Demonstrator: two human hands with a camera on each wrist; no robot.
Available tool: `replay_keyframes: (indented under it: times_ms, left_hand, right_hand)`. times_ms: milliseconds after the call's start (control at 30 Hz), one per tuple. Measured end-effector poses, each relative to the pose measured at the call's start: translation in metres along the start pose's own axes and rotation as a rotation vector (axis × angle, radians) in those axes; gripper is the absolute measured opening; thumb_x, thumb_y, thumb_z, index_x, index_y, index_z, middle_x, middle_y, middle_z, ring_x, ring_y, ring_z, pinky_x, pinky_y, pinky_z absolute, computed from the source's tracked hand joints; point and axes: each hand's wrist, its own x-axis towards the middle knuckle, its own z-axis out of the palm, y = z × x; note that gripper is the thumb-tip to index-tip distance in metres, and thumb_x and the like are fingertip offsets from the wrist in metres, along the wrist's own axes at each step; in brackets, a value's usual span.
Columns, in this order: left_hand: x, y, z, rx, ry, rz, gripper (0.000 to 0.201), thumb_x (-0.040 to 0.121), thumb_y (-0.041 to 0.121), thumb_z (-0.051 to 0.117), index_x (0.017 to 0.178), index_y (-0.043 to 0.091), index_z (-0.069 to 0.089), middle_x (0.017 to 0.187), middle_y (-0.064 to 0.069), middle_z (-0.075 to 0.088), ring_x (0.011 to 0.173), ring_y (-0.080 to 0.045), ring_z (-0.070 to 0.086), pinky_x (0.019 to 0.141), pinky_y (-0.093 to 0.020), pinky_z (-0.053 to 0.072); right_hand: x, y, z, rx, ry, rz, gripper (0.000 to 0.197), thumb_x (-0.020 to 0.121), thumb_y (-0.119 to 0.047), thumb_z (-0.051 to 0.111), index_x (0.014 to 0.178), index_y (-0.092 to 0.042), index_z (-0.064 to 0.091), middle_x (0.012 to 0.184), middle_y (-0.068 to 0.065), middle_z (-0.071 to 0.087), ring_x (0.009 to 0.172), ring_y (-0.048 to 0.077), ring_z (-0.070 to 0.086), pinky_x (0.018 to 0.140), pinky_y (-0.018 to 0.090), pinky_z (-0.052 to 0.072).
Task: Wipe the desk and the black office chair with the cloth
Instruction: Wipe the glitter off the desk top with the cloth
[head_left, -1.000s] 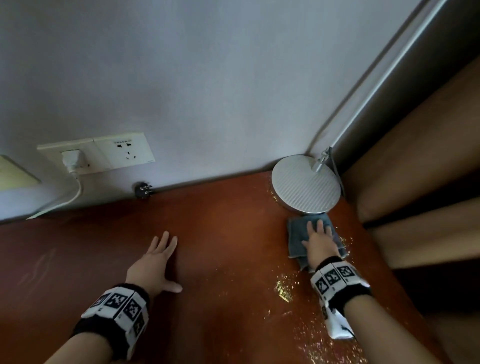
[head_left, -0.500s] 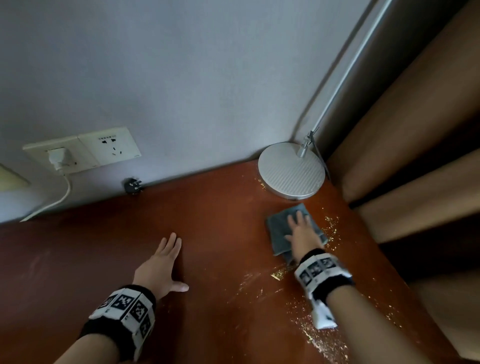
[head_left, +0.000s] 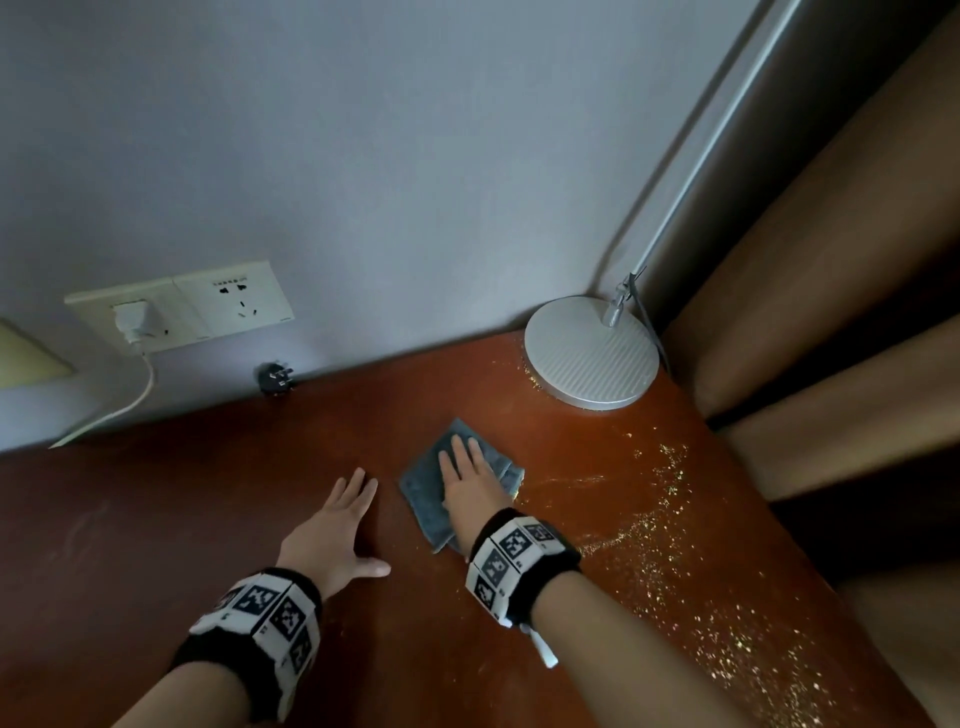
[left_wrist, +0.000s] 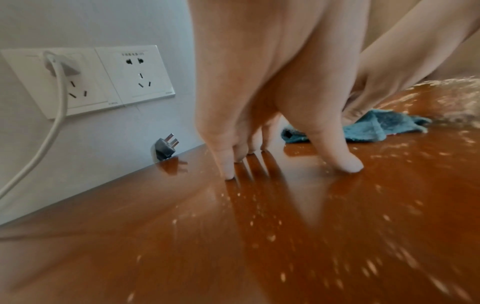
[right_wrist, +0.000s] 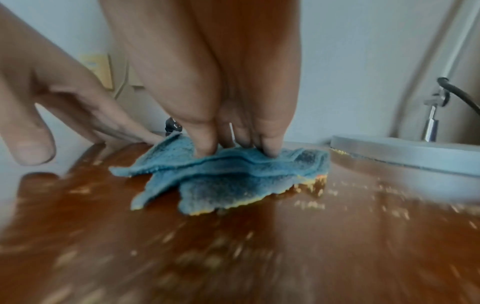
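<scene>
- Step in hand: wiping the bench (head_left: 208, 545); chair part not started as far as I can judge, no black office chair in any view.
- Right hand (head_left: 470, 480) lies flat on the blue cloth (head_left: 423, 493), fingers straight and pressing down, no pinch. Right wrist view shows fingertips (right_wrist: 205, 150) dug into the bunched folds of the cloth (right_wrist: 228, 174).
- Left hand (head_left: 332, 530) flat on the bare bench just left of the cloth, fingers spread, thumb out, holding nothing. Left wrist view: fingertips (left_wrist: 228, 170) touching the wood, looks like bracing.
- So both grips are slack: right one straight-fingered on the cloth, left one empty.
- Cloth sits mid-bench, between the left hand and the lamp base (head_left: 592, 353), apart from the base.
- Gold-yellow crumbs or glitter (head_left: 670, 525) scattered over the right side of the bench, from near the lamp base down to the near edge; some caught under the cloth's edge (right_wrist: 311, 185).
- Left part of the bench looks cleaner, faint smears only.
- Background: wall socket (head_left: 182, 306) with white charger and cable, loose black plug (head_left: 275, 376) at the back edge, brown curtain (head_left: 831, 312) on the right.
- Next move, my read: sweep the cloth back right through the speckled patch, keep flat pressure, gather debris instead of pushing it off the edge; work round the lamp base.
- Risk: glitter spreading or sticking to the cloth.
</scene>
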Motion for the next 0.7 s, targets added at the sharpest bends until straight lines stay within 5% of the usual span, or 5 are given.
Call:
replay_keyframes:
  times_ms: [367,500,700]
  left_hand:
    - [0.048,0.015,-0.016,-0.091,0.069,-0.016,0.104,0.083,0.046,0.065,0.151,0.023,-0.01,0.154,0.011,-0.023,0.142,-0.005,-0.016,0.118,-0.031,0.009]
    - [0.05,0.009,-0.015,-0.057,0.087,-0.005,0.108,0.081,0.051,0.065,0.148,0.025,-0.015,0.141,0.017,-0.031,0.135,0.001,-0.022,0.117,-0.027,-0.001]
    - [0.051,0.018,-0.024,-0.023,0.068,-0.027,0.114,0.077,0.049,0.07,0.149,0.025,-0.015,0.141,0.015,-0.032,0.129,0.003,-0.023,0.117,-0.028,0.004]
  right_hand:
    - [0.103,0.024,-0.073,0.194,0.034,0.184,0.051,0.101,-0.009,0.012,0.148,-0.002,-0.005,0.156,0.013,-0.014,0.145,0.025,-0.012,0.119,0.034,0.003]
    - [0.137,0.042,-0.093,0.2,0.089,0.297,0.05,0.102,-0.014,0.012,0.149,-0.004,-0.003,0.157,0.009,-0.011,0.145,0.023,-0.011,0.119,0.034,0.003]
    - [0.142,0.046,-0.089,0.229,0.061,0.412,0.053,0.104,-0.022,0.015,0.148,-0.002,-0.008,0.156,0.013,-0.012,0.144,0.027,-0.01,0.117,0.037,0.004]
